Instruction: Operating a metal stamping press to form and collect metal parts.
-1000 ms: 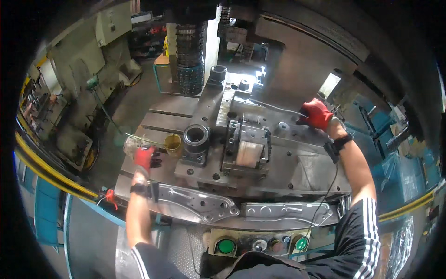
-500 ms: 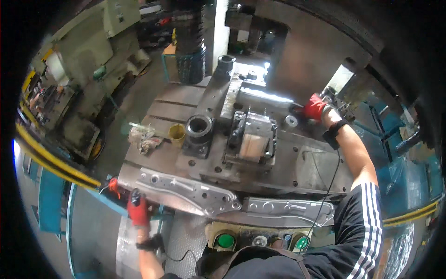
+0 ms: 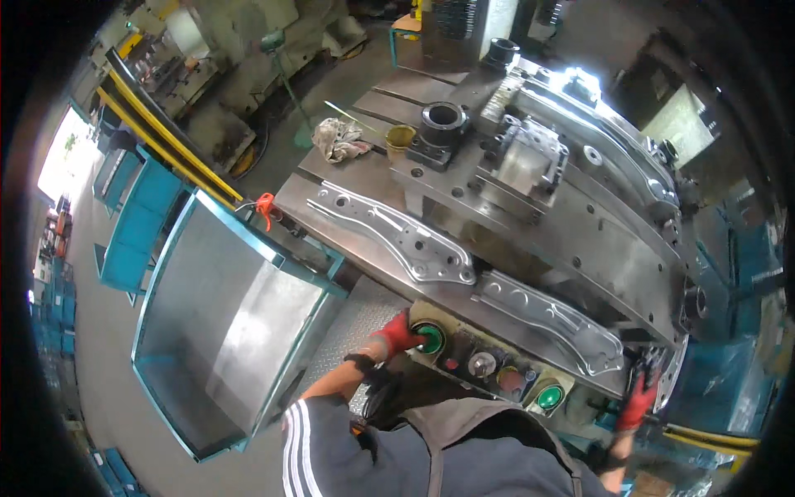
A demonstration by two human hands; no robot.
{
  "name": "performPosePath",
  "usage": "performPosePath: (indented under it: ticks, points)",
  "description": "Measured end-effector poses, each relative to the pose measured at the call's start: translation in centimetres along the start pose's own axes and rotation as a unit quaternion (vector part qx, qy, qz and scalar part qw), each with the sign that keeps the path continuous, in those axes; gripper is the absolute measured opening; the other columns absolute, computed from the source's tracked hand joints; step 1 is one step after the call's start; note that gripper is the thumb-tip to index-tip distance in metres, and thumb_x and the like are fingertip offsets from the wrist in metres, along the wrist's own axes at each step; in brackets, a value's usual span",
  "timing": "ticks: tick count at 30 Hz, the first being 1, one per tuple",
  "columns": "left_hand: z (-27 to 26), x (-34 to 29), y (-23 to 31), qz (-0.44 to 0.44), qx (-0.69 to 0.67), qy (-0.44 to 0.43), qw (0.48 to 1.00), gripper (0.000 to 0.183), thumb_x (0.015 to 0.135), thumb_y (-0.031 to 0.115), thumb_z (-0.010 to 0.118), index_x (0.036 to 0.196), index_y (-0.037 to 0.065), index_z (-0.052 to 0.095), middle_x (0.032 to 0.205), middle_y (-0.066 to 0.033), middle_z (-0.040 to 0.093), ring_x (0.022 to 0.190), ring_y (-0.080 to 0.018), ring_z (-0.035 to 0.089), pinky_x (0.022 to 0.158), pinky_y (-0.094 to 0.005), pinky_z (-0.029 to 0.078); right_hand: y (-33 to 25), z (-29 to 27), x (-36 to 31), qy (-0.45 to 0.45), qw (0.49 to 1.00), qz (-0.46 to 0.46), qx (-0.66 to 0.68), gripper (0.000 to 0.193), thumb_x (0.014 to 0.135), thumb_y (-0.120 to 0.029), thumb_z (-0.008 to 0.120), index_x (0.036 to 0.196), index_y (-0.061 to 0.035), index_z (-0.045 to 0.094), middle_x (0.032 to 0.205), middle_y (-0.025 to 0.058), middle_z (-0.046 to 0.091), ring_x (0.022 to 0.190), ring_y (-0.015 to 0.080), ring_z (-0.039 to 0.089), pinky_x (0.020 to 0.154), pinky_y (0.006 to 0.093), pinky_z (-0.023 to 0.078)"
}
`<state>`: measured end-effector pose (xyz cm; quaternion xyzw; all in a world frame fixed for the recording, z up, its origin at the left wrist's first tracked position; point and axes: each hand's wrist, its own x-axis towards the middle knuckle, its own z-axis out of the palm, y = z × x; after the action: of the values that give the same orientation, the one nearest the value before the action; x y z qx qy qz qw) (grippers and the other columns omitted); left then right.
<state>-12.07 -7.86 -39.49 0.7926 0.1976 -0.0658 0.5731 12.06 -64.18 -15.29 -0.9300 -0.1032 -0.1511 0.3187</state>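
My left hand [image 3: 396, 335], in a red glove, rests on the left green round button [image 3: 431, 338] of the control panel at the front of a press table. My right hand [image 3: 639, 402], also red-gloved, sits low at the right end of the panel, just right of the second green button [image 3: 548, 398]. Two long perforated metal plates lie on the table's front edge, the left plate [image 3: 402, 234] and the right plate [image 3: 551, 319]. Behind them stands the steel die block [image 3: 530, 161]. Neither hand holds anything.
A large steel chute with a teal frame [image 3: 224, 319] stands at the left of the table. A rag [image 3: 339, 139] and a yellow cup [image 3: 401, 138] lie at the table's far left. A round steel bushing [image 3: 441, 124] sits beside them. Yellow rails [image 3: 170, 149] run beyond.
Both hands came down from the table to the control panel. The left moved from the table's left edge onto the green button, the right from the far right of the die. The view tilted left.
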Motion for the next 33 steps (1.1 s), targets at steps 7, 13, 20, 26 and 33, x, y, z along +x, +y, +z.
performPosePath:
  ticks: [7, 13, 20, 26, 33]
  points:
    - [-1.3, 0.7, 1.5, -0.044, 0.116, 0.011, 0.992, 0.080, 0.073, 0.045, 0.079, 0.127, -0.003, 0.045, 0.120, -0.0228, 0.061, 0.119, -0.0329, 0.056, 0.098, -0.0394, 0.046, 16.2, 16.2, -21.5, -0.242, 0.892, 0.260, 0.282, 0.065, 0.083, -0.018, 0.069, 0.140, -0.0061, 0.041, 0.117, 0.0138, 0.063, 0.096, 0.0229, 0.062, 0.073, 0.0350, 0.053]
    - [-0.6, -0.4, 4.3, -0.124, 0.162, 0.050, 0.978, 0.073, 0.068, 0.035, 0.082, 0.119, -0.005, 0.048, 0.117, -0.0221, 0.062, 0.112, -0.0319, 0.060, 0.094, -0.0401, 0.047, 8.4, 16.2, -18.7, -0.217, 0.963, 0.147, 0.058, 0.062, 0.074, -0.035, 0.079, 0.121, -0.0008, 0.055, 0.116, 0.0208, 0.063, 0.103, 0.0352, 0.063, 0.085, 0.0432, 0.051]
    - [-0.2, -0.5, 5.4, -0.102, 0.170, 0.051, 0.979, 0.081, 0.071, 0.051, 0.076, 0.123, -0.004, 0.048, 0.122, -0.0259, 0.060, 0.117, -0.0378, 0.057, 0.095, -0.0427, 0.046, 6.2, 13.7, -16.5, -0.333, 0.917, 0.192, -0.105, 0.069, 0.077, -0.061, 0.066, 0.107, 0.0016, 0.064, 0.109, 0.0252, 0.065, 0.100, 0.0386, 0.063, 0.083, 0.0460, 0.050]
    - [-1.8, 1.3, 2.7, -0.135, 0.285, 0.017, 0.949, 0.074, 0.073, 0.055, 0.073, 0.119, -0.001, 0.058, 0.117, -0.0242, 0.064, 0.114, -0.0374, 0.059, 0.093, -0.0434, 0.048, 3.1, 11.2, -14.1, -0.403, 0.890, 0.191, -0.089, 0.070, 0.078, -0.058, 0.066, 0.108, 0.0048, 0.063, 0.108, 0.0270, 0.064, 0.101, 0.0395, 0.062, 0.084, 0.0459, 0.050]
    - [-1.8, 0.9, 5.0, -0.190, 0.343, -0.004, 0.920, 0.072, 0.078, 0.057, 0.066, 0.118, -0.003, 0.060, 0.117, -0.0245, 0.064, 0.113, -0.0372, 0.060, 0.094, -0.0429, 0.048, 3.3, 10.9, -14.7, -0.335, 0.932, 0.138, 0.001, 0.066, 0.078, -0.052, 0.069, 0.109, 0.0054, 0.062, 0.108, 0.0280, 0.063, 0.103, 0.0401, 0.062, 0.086, 0.0444, 0.050]
